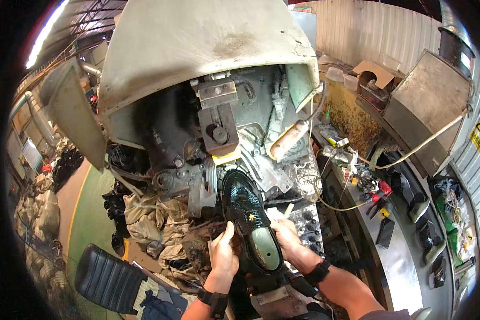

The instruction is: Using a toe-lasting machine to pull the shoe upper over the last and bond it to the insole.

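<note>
A glossy black shoe (238, 198) with a last inside it, pale green on top with a small hole, points toe-away into the mouth of a large machine (218, 125). My left hand (225, 253) grips the shoe's left side near the heel, thumb up along the edge. On the opposite side my right hand (289, 240) holds the shoe near its opening, fingers partly hidden. The toe lies between the machine's metal plates, under a dark block (218, 130) with a yellow piece below it. Both wrists wear black bands.
A metal bench (381, 250) on the right carries a phone (385, 233), a red tool (381, 189) and a thin hose. Several dark shoes on lasts line a rack at far right. A black chair (109, 277) and piled cloth sacks (144, 218) are at left. The machine's hood hangs overhead.
</note>
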The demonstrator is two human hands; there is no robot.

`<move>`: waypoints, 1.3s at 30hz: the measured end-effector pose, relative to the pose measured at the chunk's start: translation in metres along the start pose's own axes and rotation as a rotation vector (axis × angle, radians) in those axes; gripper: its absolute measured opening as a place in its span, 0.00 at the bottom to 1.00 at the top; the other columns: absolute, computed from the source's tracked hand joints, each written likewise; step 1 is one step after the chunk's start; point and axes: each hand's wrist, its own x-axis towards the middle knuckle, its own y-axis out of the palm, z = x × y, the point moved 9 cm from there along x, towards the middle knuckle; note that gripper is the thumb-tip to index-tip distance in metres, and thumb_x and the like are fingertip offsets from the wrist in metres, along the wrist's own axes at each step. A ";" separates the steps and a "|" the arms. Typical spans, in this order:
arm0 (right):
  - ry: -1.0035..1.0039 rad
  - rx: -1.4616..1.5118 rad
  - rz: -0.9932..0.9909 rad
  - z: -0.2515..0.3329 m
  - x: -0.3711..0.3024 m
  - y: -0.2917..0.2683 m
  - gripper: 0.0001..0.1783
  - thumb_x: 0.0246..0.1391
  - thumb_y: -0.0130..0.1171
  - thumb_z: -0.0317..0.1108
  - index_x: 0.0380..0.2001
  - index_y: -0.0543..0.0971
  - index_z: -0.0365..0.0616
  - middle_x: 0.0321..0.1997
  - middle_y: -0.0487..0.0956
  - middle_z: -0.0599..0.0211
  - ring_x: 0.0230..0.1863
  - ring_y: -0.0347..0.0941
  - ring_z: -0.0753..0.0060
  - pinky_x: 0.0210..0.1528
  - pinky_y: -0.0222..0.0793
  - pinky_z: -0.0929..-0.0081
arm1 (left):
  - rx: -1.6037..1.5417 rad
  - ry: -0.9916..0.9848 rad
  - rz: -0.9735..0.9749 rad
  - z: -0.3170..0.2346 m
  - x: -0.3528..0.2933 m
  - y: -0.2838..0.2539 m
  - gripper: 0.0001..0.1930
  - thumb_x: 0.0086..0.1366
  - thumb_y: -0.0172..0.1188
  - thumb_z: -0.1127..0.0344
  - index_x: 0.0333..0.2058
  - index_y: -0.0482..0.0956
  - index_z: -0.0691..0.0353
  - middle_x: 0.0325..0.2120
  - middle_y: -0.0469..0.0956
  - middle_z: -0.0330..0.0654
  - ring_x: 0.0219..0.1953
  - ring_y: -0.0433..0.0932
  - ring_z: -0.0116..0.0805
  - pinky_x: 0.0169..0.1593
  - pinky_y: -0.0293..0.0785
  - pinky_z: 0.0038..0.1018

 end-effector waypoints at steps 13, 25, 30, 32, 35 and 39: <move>-0.054 0.080 0.048 0.002 0.045 0.005 0.12 0.67 0.59 0.33 0.50 0.78 0.39 0.41 0.84 0.67 0.37 0.81 0.75 0.41 0.79 0.75 | 0.006 0.198 -0.341 0.016 0.048 -0.036 0.12 0.72 0.61 0.60 0.31 0.78 0.60 0.33 0.80 0.33 0.35 0.74 0.24 0.43 0.70 0.24; -0.112 0.057 0.086 -0.022 0.072 -0.018 0.13 0.65 0.61 0.31 0.49 0.79 0.35 0.42 0.85 0.65 0.37 0.81 0.76 0.40 0.80 0.76 | -0.128 0.399 -0.361 0.040 0.072 -0.042 0.17 0.76 0.56 0.60 0.24 0.69 0.52 0.23 0.66 0.24 0.27 0.63 0.16 0.32 0.63 0.20; -0.113 0.038 0.028 -0.021 0.071 -0.020 0.14 0.65 0.61 0.30 0.49 0.79 0.33 0.43 0.85 0.63 0.38 0.82 0.74 0.41 0.80 0.75 | -0.090 0.405 -0.404 0.035 0.065 -0.041 0.17 0.77 0.54 0.60 0.26 0.70 0.56 0.25 0.70 0.26 0.29 0.67 0.16 0.34 0.67 0.20; -0.052 0.036 -0.040 -0.024 0.068 -0.024 0.14 0.64 0.62 0.31 0.48 0.80 0.33 0.42 0.85 0.63 0.38 0.82 0.74 0.41 0.80 0.75 | -0.071 0.357 -0.392 0.037 0.064 -0.040 0.15 0.77 0.54 0.60 0.29 0.75 0.58 0.28 0.75 0.28 0.31 0.70 0.17 0.36 0.69 0.20; -0.087 0.031 -0.015 -0.019 0.063 -0.020 0.14 0.64 0.62 0.31 0.47 0.80 0.32 0.42 0.85 0.63 0.38 0.82 0.75 0.41 0.81 0.75 | -0.063 0.324 -0.407 0.037 0.062 -0.043 0.15 0.77 0.54 0.59 0.33 0.78 0.62 0.31 0.78 0.31 0.33 0.72 0.19 0.39 0.70 0.21; -0.070 0.034 -0.014 -0.020 0.058 -0.018 0.13 0.65 0.61 0.32 0.46 0.80 0.32 0.41 0.84 0.62 0.37 0.82 0.75 0.38 0.81 0.76 | -0.076 0.290 -0.401 0.038 0.061 -0.040 0.16 0.77 0.54 0.57 0.37 0.81 0.65 0.35 0.81 0.33 0.36 0.75 0.21 0.43 0.72 0.22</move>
